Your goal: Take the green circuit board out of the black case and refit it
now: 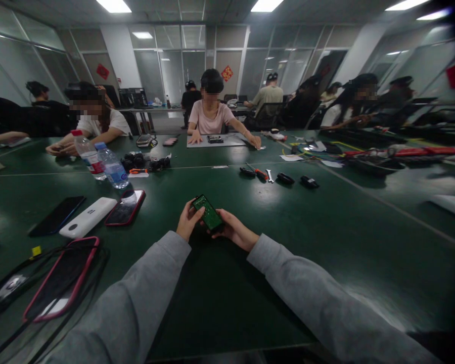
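A small green circuit board in a dark frame (211,216) is held between my two hands, tilted above the green table (220,283). My left hand (189,221) grips its left end, with the thumb lying on the green face. At its lower right corner, my right hand (235,228) holds the edge, the thumb by the side and the fingers partly hidden beneath. The board's underside cannot be seen.
Phones (126,208), a white power bank (88,217) and cables lie at left, with two bottles (112,166) behind. Beyond my hands are a wrench (269,176), a screwdriver (261,174) and black parts (285,178). A person (212,114) sits opposite.
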`<state>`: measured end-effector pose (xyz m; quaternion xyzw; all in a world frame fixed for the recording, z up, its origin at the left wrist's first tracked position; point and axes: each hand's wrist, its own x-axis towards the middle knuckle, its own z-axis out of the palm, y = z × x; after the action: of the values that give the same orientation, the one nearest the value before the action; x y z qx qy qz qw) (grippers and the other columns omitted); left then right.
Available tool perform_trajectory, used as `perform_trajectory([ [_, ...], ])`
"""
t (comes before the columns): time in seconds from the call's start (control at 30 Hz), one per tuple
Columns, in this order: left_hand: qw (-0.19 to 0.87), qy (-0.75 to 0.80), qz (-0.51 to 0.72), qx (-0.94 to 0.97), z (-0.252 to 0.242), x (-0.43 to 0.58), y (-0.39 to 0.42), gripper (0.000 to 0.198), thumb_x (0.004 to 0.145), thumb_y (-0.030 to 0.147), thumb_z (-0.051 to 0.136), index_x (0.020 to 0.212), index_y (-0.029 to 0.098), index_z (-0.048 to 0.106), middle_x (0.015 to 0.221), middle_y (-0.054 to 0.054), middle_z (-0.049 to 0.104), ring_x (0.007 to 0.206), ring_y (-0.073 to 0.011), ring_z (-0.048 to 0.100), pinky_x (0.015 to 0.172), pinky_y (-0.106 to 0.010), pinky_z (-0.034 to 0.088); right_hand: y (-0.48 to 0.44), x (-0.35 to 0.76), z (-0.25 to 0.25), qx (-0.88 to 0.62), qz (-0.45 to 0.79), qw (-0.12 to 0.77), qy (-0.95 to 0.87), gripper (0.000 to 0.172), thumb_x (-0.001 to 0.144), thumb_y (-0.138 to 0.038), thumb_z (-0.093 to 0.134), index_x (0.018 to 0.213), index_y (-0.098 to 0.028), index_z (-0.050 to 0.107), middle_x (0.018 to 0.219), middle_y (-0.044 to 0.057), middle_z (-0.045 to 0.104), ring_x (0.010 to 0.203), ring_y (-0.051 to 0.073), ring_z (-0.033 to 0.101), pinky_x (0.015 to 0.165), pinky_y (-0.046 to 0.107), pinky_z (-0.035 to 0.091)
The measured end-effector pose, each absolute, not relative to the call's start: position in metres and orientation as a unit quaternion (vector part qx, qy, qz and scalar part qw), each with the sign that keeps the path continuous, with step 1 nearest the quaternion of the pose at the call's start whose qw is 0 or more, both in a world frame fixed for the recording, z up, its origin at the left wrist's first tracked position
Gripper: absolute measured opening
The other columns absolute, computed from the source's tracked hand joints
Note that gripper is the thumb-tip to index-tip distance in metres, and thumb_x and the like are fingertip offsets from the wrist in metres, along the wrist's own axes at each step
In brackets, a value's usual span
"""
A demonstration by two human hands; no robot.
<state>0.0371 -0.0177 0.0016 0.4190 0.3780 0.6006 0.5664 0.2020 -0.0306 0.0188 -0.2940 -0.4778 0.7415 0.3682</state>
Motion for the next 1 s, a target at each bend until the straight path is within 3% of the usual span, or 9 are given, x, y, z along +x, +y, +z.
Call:
perform_trajectory([
  [0.1,0.602,0.355,0.597,0.393,0.001,0.04,-0.02,0.048,0.067,0.034,0.069,0.109,0.021,0.051,0.1,-0.005,0.061,0.087,-0.0172,0.059,0.074,-0.029,0.047,-0.026,0.207,0.021,-0.303,0.765,0.336,-0.459,0.049,0.081,-0.06,0.04,0.107,-0.019,0.051,0.096,0.007,0.06,0.076,0.014,0.059,0.055,0.024,0.048],
  [0.23,0.645,0.353,0.588,0.338,-0.002,0.046,-0.022,0.044,0.068,0.032,0.068,0.109,0.024,0.052,0.105,-0.004,0.059,0.088,-0.0143,0.059,0.078,-0.028,0.046,-0.023,0.203,0.016,-0.343,0.717,0.397,-0.459,0.043,0.079,-0.051,0.051,0.112,-0.025,0.047,0.098,0.004,0.06,0.077,0.014,0.058,0.056,0.023,0.046],
  [0.4,0.709,0.364,0.537,0.276,-0.002,0.05,-0.024,0.046,0.071,0.037,0.065,0.113,0.026,0.051,0.101,-0.005,0.061,0.074,-0.012,0.06,0.068,-0.026,0.047,-0.027,0.194,0.007,-0.402,0.553,0.509,-0.523,0.049,0.08,-0.049,0.05,0.123,-0.028,0.039,0.103,0.003,0.055,0.089,0.015,0.054,0.074,0.028,0.046],
  [0.47,0.714,0.36,0.53,0.281,-0.001,0.05,-0.026,0.046,0.071,0.034,0.066,0.113,0.026,0.051,0.102,-0.005,0.061,0.076,-0.0118,0.061,0.068,-0.026,0.047,-0.028,0.193,0.004,-0.426,0.467,0.521,-0.573,0.051,0.08,-0.047,0.052,0.124,-0.027,0.039,0.103,0.003,0.054,0.094,0.016,0.052,0.084,0.032,0.044],
  [0.57,0.707,0.358,0.529,0.304,-0.001,0.051,-0.028,0.047,0.071,0.031,0.067,0.114,0.027,0.052,0.104,-0.005,0.061,0.08,-0.0113,0.061,0.07,-0.025,0.047,-0.027,0.194,0.001,-0.441,0.408,0.512,-0.614,0.051,0.079,-0.046,0.054,0.123,-0.025,0.039,0.102,0.004,0.052,0.095,0.018,0.051,0.086,0.034,0.043],
  [0.83,0.682,0.378,0.542,0.314,-0.002,0.051,-0.027,0.051,0.068,0.029,0.07,0.113,0.025,0.047,0.099,-0.006,0.062,0.078,-0.014,0.064,0.067,-0.027,0.05,-0.028,0.195,0.004,-0.419,0.402,0.497,-0.644,0.045,0.081,-0.042,0.051,0.12,-0.025,0.037,0.096,0.004,0.05,0.088,0.017,0.052,0.08,0.034,0.044],
  [1.0,0.677,0.38,0.552,0.306,0.0,0.051,-0.028,0.054,0.066,0.027,0.072,0.111,0.024,0.044,0.095,-0.005,0.062,0.077,-0.0145,0.064,0.069,-0.03,0.05,-0.029,0.197,0.008,-0.389,0.412,0.48,-0.67,0.046,0.084,-0.041,0.048,0.124,-0.025,0.034,0.102,0.005,0.049,0.096,0.018,0.05,0.085,0.035,0.043],
])
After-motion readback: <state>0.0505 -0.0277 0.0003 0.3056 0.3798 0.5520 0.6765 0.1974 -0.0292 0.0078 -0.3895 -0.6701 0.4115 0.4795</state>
